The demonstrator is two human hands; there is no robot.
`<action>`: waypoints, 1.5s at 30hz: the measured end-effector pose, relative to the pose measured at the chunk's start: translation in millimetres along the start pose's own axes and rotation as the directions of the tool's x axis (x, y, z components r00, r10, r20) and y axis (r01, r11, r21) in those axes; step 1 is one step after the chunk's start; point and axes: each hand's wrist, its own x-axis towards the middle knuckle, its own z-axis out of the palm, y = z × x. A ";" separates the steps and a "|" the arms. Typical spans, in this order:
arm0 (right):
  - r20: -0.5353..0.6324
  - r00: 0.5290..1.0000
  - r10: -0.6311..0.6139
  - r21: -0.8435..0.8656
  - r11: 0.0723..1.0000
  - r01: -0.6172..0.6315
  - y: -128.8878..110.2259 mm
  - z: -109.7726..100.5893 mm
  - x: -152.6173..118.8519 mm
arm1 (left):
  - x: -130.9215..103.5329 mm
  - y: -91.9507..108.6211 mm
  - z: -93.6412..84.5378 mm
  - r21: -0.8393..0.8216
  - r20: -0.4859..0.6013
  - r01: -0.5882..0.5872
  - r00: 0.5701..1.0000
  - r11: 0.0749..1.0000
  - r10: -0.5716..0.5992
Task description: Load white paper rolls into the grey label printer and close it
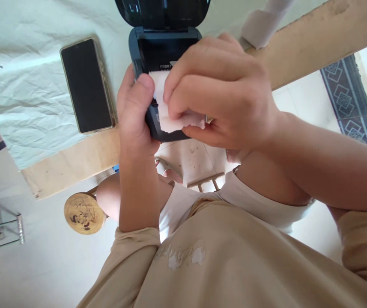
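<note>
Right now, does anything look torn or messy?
Yes. The white paper in the right hand has a ragged edge, like a tear. The brown shirt has white patches on its lettering, perhaps worn away.

A decorated stool (85,213), cloth-covered table (35,96) and patterned floor tiles (344,99) suggest a home.

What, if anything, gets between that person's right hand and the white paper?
Nothing visible: the right hand grasps the white paper directly. The left hand holds the black device beneath, its thumb only at the paper's left edge.
</note>
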 end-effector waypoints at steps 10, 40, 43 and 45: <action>0.198 0.980 0.012 -0.044 0.999 -0.003 5.4 0.3 2.6 | 7.5 -7.8 -16.8 0.009 0.175 -0.074 0.982 0.997 0.071; 0.184 0.973 0.141 -0.044 0.990 -0.135 7.3 -1.4 -0.1 | 8.9 -7.5 -23.5 0.081 0.203 -0.138 0.972 0.987 0.119; 0.190 0.970 0.149 0.014 0.988 -0.155 7.2 -1.6 0.1 | 11.1 -10.1 -26.5 0.065 0.215 -0.151 0.967 0.986 0.134; 0.198 0.959 0.202 0.090 0.970 -0.224 7.6 0.3 0.9 | 11.5 -11.4 -26.8 0.052 0.210 -0.149 0.968 0.987 0.135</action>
